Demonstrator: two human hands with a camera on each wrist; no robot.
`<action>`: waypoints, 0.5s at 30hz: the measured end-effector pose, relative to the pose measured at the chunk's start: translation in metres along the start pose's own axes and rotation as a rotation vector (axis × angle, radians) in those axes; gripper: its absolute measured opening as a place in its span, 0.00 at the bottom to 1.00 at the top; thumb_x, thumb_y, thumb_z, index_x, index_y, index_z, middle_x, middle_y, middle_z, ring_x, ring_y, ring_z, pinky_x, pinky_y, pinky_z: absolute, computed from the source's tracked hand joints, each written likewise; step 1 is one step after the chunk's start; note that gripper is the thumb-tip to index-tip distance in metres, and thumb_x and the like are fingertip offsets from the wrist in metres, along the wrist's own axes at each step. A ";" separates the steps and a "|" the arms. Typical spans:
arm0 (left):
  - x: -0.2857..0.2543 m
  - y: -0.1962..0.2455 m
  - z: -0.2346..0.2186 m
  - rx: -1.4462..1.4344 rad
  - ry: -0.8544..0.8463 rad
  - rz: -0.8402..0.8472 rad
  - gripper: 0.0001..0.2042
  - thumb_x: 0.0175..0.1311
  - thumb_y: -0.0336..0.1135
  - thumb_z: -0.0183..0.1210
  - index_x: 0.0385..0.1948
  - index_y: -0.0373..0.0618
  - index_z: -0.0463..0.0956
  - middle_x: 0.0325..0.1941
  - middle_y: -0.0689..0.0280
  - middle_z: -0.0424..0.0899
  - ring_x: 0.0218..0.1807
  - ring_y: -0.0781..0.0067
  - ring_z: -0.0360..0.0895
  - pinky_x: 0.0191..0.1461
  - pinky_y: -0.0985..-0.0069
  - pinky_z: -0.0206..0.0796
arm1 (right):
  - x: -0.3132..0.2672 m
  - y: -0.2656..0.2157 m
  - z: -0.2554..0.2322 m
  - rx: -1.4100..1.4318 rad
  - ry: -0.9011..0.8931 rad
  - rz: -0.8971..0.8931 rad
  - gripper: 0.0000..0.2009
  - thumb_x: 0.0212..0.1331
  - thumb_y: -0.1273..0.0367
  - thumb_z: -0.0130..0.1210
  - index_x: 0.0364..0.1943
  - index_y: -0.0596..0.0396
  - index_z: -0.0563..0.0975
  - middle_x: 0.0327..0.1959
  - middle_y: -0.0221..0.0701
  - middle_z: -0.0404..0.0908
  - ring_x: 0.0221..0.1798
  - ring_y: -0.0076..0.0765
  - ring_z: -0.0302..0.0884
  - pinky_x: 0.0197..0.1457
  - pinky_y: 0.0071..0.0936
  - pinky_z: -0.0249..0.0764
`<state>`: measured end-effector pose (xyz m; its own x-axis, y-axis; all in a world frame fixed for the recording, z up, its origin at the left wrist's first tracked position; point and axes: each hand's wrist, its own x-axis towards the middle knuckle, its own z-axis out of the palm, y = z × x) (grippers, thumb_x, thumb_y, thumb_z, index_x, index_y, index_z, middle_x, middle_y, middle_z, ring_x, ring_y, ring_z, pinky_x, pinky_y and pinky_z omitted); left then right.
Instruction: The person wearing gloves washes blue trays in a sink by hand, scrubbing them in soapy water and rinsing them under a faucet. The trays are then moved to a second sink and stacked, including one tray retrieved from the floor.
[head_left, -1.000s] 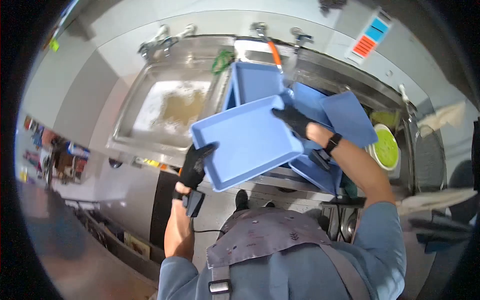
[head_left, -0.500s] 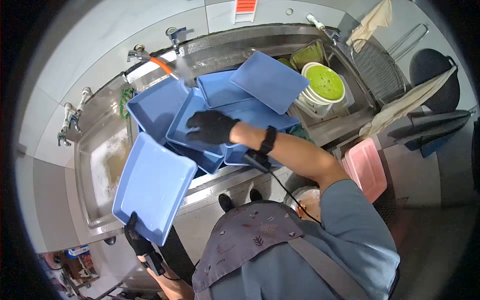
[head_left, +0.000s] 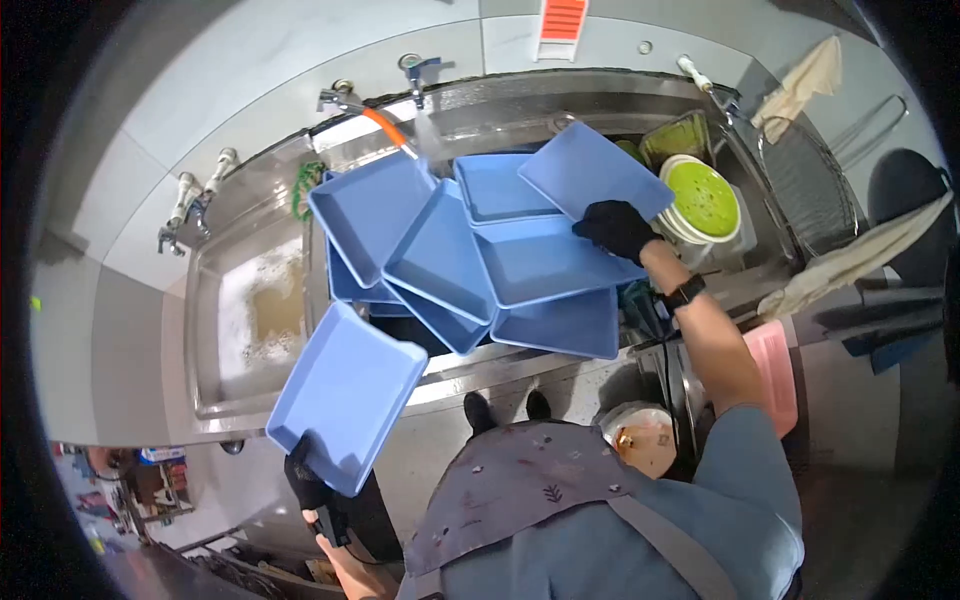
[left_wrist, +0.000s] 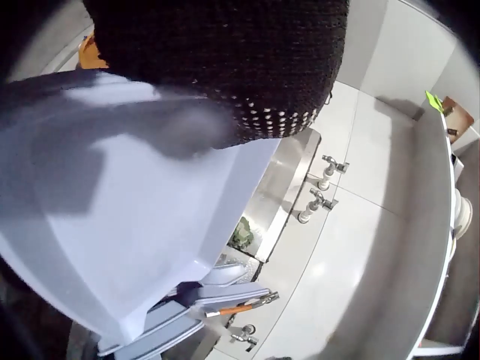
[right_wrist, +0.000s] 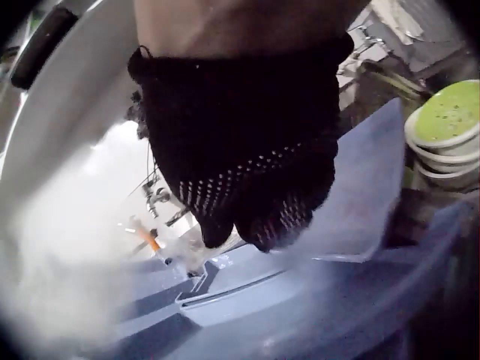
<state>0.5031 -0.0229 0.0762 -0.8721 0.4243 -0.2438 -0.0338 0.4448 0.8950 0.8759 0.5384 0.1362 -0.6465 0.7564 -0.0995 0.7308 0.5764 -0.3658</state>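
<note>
A light blue tray (head_left: 348, 390) is tilted in front of the sink, its lower edge gripped by my black-gloved left hand (head_left: 308, 480). Up close in the left wrist view, the glove (left_wrist: 225, 67) covers part of that tray (left_wrist: 142, 217). My gloved right hand (head_left: 617, 232) is over the heap of blue trays, at the lower corner of a flat tray (head_left: 590, 170) and above a deeper one (head_left: 550, 262). The right wrist view shows the glove (right_wrist: 240, 142) against the flat tray (right_wrist: 367, 187); whether its fingers grip the rim is hidden.
Several overlapping blue trays (head_left: 370, 215) fill the middle basin. Foamy water stands in the left basin (head_left: 275, 310). Water runs from a tap (head_left: 415, 68) beside an orange hose (head_left: 383, 128). White tubs with green contents (head_left: 703, 200) stand at right; a pink bin (head_left: 772, 375) is below.
My left hand has brought the tray left and down, away from the heap. My right hand let go of it, passed over the heap, then moved right to the flat tray's corner.
</note>
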 end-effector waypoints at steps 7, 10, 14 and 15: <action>0.031 -0.061 0.013 -0.270 0.018 -0.025 0.13 0.62 0.37 0.57 0.39 0.36 0.77 0.30 0.67 0.80 0.31 0.71 0.77 0.37 0.73 0.68 | 0.084 -0.065 0.051 -0.297 -0.137 -0.417 0.16 0.58 0.59 0.55 0.45 0.54 0.79 0.47 0.44 0.81 0.52 0.53 0.77 0.56 0.47 0.73; 0.017 -0.028 0.026 -0.420 0.007 -0.075 0.12 0.62 0.36 0.58 0.40 0.38 0.77 0.31 0.67 0.80 0.31 0.74 0.76 0.36 0.75 0.67 | 0.108 -0.076 0.081 -0.278 -0.007 -0.533 0.14 0.58 0.60 0.54 0.42 0.52 0.81 0.42 0.44 0.82 0.48 0.53 0.79 0.52 0.47 0.73; 0.010 -0.029 0.031 -0.179 0.033 -0.020 0.11 0.61 0.31 0.58 0.44 0.38 0.75 0.33 0.69 0.78 0.34 0.75 0.75 0.39 0.75 0.67 | 0.128 -0.087 0.091 -0.430 -0.155 -0.548 0.13 0.57 0.68 0.48 0.37 0.56 0.83 0.41 0.45 0.83 0.45 0.53 0.81 0.51 0.48 0.75; 0.008 -0.030 0.033 -0.296 0.014 -0.060 0.12 0.62 0.30 0.58 0.46 0.38 0.75 0.34 0.69 0.79 0.34 0.75 0.75 0.40 0.75 0.68 | 0.129 -0.089 0.089 -0.386 -0.145 -0.567 0.12 0.55 0.69 0.48 0.34 0.57 0.83 0.37 0.47 0.83 0.41 0.55 0.81 0.47 0.49 0.76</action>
<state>0.5127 -0.0068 0.0355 -0.8707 0.3926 -0.2962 -0.2243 0.2190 0.9496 0.7080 0.5568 0.0738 -0.9540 0.2736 -0.1227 0.2808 0.9587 -0.0457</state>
